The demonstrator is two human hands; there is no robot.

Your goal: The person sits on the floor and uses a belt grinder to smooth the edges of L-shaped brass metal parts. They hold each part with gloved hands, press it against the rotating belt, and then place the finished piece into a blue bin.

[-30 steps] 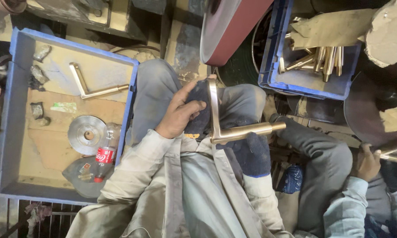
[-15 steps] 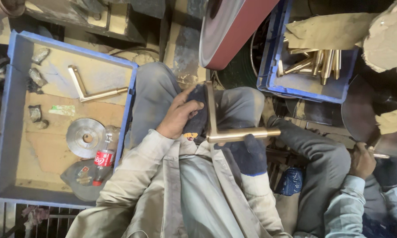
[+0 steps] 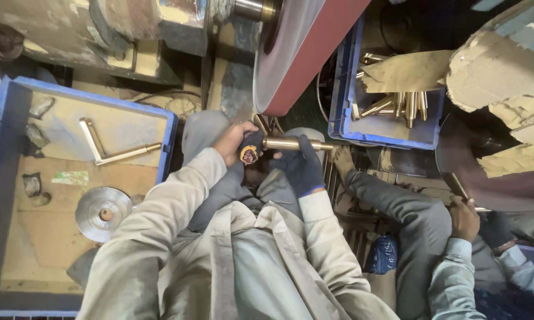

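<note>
Your left hand (image 3: 234,142) is bare and its fingers are wrapped around a dark wad of cloth (image 3: 251,149) on the near end of a brass rod (image 3: 296,144). Your right hand (image 3: 302,166), in a dark blue glove, has its fingers clamped on the rod's middle. The rod lies level across your lap, just below the lower edge of the red sanding wheel (image 3: 302,53); whether it touches the wheel cannot be told.

Room is tight. The wheel hangs close above your hands, your knees sit under them, and the rod's far tip reaches toward the wall of the blue crate (image 3: 341,89) on your right, which holds more brass pieces (image 3: 406,105) and torn cardboard (image 3: 406,71).

On your left a larger blue tray (image 3: 166,136) stands against your thigh. In it lie an L-shaped metal bar (image 3: 110,151), a round steel disc (image 3: 103,212) and a small pale green label (image 3: 69,178), with bare room between them.

Low on your right, another person's hand (image 3: 463,218) holds a rod against a second dark wheel (image 3: 492,172).
</note>
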